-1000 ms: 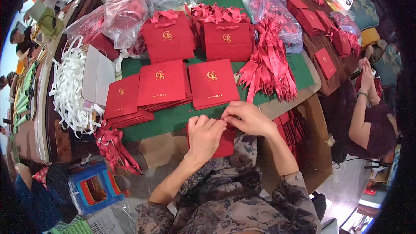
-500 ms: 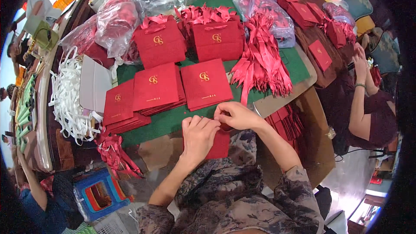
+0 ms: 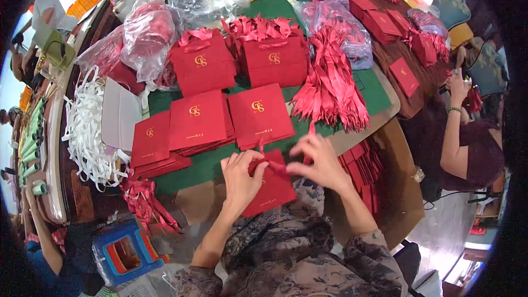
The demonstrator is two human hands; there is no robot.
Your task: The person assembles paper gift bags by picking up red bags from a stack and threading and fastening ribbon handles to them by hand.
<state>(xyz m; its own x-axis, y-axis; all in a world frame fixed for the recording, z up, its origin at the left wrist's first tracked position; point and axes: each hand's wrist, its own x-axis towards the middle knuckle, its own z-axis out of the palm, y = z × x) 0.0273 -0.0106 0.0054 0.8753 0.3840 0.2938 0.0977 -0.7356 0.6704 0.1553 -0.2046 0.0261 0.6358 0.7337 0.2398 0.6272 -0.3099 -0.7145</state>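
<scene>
A flat red paper bag (image 3: 270, 191) with a gold emblem leans at the table's front edge, close to my lap. At its top edge my left hand (image 3: 240, 180) is closed, thumb and fingers pinching a red ribbon (image 3: 276, 167). The ribbon runs across to my right hand (image 3: 323, 164), whose slightly blurred fingers are curled round it. One ribbon end sticks up above each hand. Beyond the hands lie stacks of flat red bags (image 3: 259, 113), and behind them stand red bags (image 3: 275, 63) with ribbon handles tied on.
A heap of loose red ribbons (image 3: 333, 85) lies at right on the green tabletop (image 3: 379, 85). White ribbons (image 3: 91, 132) are piled at left beside a grey board (image 3: 121, 111). An open carton (image 3: 404, 170) holding red bags stands right of me. Another person (image 3: 465, 137) works further right.
My hands have moved apart, the right one going right, with the ribbon now stretched between them. More of the bag's front shows.
</scene>
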